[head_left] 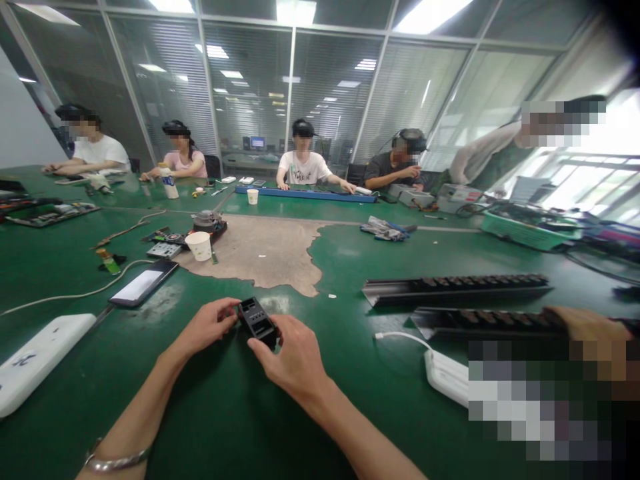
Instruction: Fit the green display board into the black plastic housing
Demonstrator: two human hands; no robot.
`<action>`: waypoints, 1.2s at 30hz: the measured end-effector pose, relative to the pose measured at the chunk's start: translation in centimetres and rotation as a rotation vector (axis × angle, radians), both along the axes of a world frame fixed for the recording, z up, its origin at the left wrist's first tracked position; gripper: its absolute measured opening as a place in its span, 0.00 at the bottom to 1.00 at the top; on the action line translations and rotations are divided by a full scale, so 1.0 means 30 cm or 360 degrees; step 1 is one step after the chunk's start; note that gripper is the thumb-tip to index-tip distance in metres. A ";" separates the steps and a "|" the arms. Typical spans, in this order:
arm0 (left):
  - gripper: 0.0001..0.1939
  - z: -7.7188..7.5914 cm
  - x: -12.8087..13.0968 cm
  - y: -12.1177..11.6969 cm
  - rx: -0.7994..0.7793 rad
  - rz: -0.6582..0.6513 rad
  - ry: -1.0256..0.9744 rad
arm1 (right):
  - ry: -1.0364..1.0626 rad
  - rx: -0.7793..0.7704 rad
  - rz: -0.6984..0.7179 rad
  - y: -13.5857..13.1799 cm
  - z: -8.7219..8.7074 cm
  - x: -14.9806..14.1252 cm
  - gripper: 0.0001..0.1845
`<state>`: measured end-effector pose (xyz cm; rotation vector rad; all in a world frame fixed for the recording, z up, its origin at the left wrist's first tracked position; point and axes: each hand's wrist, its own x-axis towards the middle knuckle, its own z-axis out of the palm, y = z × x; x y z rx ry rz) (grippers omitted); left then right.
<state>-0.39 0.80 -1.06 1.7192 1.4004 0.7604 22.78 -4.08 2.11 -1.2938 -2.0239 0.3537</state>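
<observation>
I have the black box [257,319] at 11 o'clock over the tabletop [210,417], right hand's [299,353] grip closed on it, left hand's [206,328] half open alongside; slack fingertips could drop it.

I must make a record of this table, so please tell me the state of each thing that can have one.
Black device: held in right hand, left hand at its edge
Phone: lying flat, screen bright
Near paper cup: upright, contents unclear
Far paper cup: upright
Tall bottle: standing
Grey fabric bundle: crumpled
Green basket: loaded
</observation>
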 end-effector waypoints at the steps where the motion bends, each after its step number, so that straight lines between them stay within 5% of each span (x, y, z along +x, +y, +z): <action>1: 0.23 0.000 -0.001 0.000 0.0003 0.0002 -0.0006 | -0.0015 -0.0004 0.0004 -0.004 -0.001 -0.001 0.16; 16: 0.25 0.008 0.007 0.010 0.0052 0.0246 0.0003 | -0.0163 -0.0084 0.0019 -0.023 -0.026 0.013 0.18; 22: 0.24 0.026 0.012 0.003 0.0084 0.0148 0.0128 | -0.0137 -0.0101 0.0007 -0.030 -0.034 0.005 0.23; 36: 0.24 -0.007 0.012 0.018 -0.0072 -0.0028 -0.0076 | -0.0052 -0.0158 0.0060 -0.007 -0.068 -0.001 0.16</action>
